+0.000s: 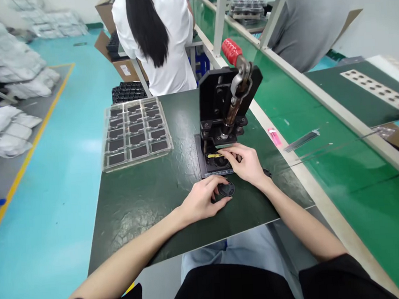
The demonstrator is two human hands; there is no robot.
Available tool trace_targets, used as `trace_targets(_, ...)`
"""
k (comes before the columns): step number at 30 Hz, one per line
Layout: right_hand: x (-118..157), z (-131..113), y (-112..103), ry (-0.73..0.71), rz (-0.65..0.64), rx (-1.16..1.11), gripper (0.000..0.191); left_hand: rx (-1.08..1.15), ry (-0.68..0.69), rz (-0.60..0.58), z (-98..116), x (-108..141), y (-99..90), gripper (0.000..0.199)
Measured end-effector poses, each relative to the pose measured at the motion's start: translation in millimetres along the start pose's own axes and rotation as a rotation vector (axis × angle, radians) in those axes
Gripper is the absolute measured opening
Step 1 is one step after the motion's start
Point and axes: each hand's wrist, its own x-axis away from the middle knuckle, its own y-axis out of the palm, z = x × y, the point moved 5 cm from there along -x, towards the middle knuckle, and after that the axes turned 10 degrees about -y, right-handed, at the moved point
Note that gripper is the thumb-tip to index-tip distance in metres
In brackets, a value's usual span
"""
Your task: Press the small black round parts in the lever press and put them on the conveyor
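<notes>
My right hand (243, 163) reaches over the base of a black bench-mounted lever press (221, 100), its fingertips pinching a small yellow strip (213, 156) at the press's jaw. The press has a red-gripped handle (232, 51) raised at the top. My left hand (203, 199) lies on the dark green work mat (146, 217), with its fingers on a round black plastic part (226, 189). Part of that disc is hidden under my fingers. A clear plastic tray (135, 133) of dark square parts sits left of the press.
A person in a white shirt (154, 39) stands beyond the mat, near cardboard boxes (123, 68) and a stack of black trays (129, 91). A green workbench (345, 180) runs along the right, holding a pink item (274, 137) and thin metal strips (301, 141). White bags (5, 58) are piled at left.
</notes>
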Motion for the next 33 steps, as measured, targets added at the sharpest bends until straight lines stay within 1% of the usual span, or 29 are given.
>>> trace_targets(5,1.3,0.1,0.4,-0.013,0.012,0.029,0.028,-0.009,-0.005,-0.008,2.1,1.5,0.2,0.029)
trace_targets(9,0.8,-1.6,-0.8,-0.025,0.019,0.029,0.022,-0.009,0.005,0.014,2.6,2.1,-0.9,0.032)
trace_targets(16,0.4,-1.4,-0.1,-0.046,0.053,0.043,0.015,-0.012,-0.001,0.094,0.5,1.4,-3.7,0.043)
trace_targets(20,0.9,-1.2,-0.1,-0.039,0.075,0.041,0.011,-0.019,-0.035,0.133,-1.0,0.7,-4.9,0.046)
trace_targets(30,1.7,-0.9,1.8,-0.043,0.078,0.087,0.018,-0.068,-0.070,0.200,-1.3,0.5,-6.5,0.049)
trace_targets(33,1.8,0.1,2.6,-0.030,0.074,0.090,0.018,-0.146,-0.057,0.213,2.2,0.9,-6.0,0.050)
